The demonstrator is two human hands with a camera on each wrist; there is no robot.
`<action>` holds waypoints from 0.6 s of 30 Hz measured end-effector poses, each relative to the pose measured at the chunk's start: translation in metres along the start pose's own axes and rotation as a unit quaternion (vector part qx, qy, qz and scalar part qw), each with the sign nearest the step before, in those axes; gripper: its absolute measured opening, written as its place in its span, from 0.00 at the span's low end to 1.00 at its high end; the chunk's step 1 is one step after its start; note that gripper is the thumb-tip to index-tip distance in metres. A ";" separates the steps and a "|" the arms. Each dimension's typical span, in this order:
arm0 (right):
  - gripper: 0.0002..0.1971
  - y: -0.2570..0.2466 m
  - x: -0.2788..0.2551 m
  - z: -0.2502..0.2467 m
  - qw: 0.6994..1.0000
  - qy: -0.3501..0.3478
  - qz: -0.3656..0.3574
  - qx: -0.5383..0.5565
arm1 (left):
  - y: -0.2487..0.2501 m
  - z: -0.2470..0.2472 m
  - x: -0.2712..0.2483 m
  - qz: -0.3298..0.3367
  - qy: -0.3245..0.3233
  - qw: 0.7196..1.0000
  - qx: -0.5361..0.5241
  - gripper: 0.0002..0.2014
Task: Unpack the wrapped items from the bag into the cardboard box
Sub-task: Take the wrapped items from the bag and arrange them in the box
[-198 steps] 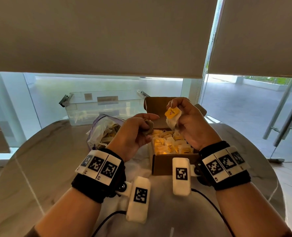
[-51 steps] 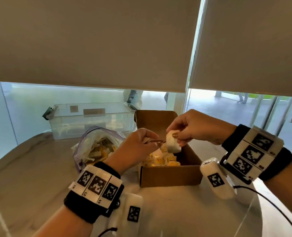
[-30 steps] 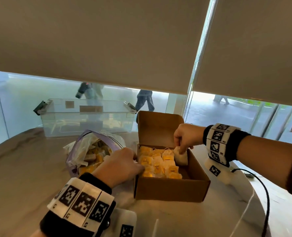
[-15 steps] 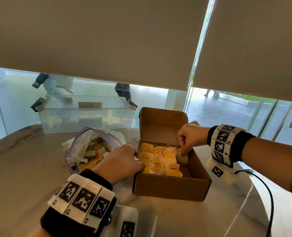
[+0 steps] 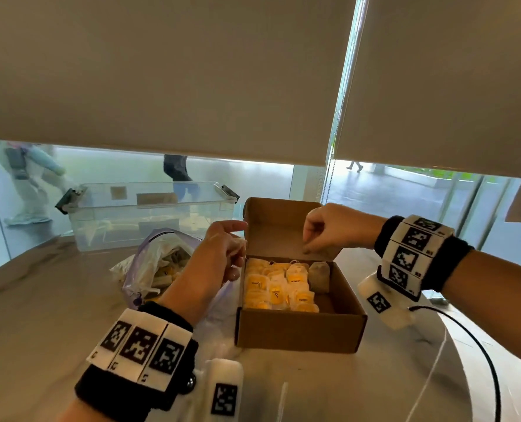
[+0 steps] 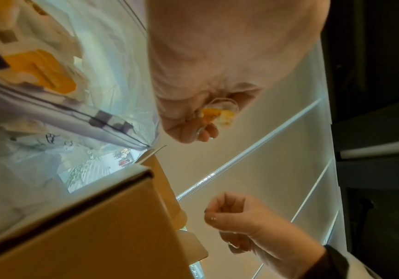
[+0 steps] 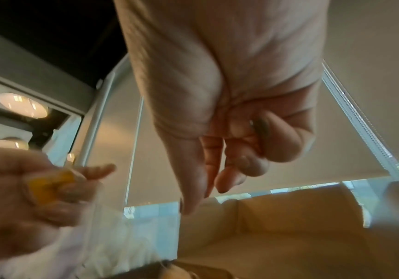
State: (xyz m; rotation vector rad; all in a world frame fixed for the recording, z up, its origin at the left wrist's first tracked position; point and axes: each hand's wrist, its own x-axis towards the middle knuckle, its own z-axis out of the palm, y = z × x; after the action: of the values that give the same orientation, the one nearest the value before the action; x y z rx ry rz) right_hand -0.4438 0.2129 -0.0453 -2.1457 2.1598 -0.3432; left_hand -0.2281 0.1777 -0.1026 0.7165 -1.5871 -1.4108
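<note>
In the head view the left hand (image 5: 222, 254) sits at the centre of the frame, raised just beside the left wall of the cardboard box (image 5: 298, 333), forefinger stretched toward the upright lid. The left wrist view shows its fingers curled on a small yellow tag with white string (image 6: 215, 115), pinched against the palm. The right hand (image 5: 335, 229) hangs right of centre over the back of the box, wrist bent down, fingers loosely curled with thumb and forefinger tips close together; the right wrist view shows nothing between them.

The box stands open in the lower middle of the head view, lid flap up at the back. Its left and middle parts are packed with wrapped items (image 5: 279, 287), white with yellow labels, too crowded to count exactly. One brownish bare pouch (image 5: 319, 275) stands against the right side of them, and the right strip of the box floor shows bare cardboard.

One clear zip bag (image 5: 158, 263) lies left of the box, mouth open, with more wrapped items inside. One clear plastic bin (image 5: 149, 214) stands behind it in the middle left. All three rest on the round table (image 5: 39, 315).
</note>
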 end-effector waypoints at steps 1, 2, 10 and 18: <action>0.05 -0.008 -0.005 -0.001 1.000 0.017 -0.004 0.026 | 0.000 0.001 0.000 0.000 -0.004 1.000 0.001 0.16; 0.04 -0.017 -0.010 0.000 0.998 0.032 -0.006 0.058 | 0.001 0.002 -0.002 0.010 -0.008 1.000 0.016 0.17; 0.03 -0.077 -0.032 0.023 0.944 0.097 -0.016 0.315 | -0.003 0.000 -0.004 0.069 -0.024 0.997 0.033 0.24; 0.03 -0.081 -0.029 0.039 0.922 0.112 0.013 0.370 | -0.008 -0.004 -0.003 0.076 -0.032 0.995 0.051 0.29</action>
State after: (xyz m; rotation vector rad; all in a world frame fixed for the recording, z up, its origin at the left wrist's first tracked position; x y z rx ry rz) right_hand -0.3559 0.2377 -0.0694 -1.6862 1.7214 -1.2231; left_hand -0.2243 0.1772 -0.1111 0.6013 -1.7348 -1.2608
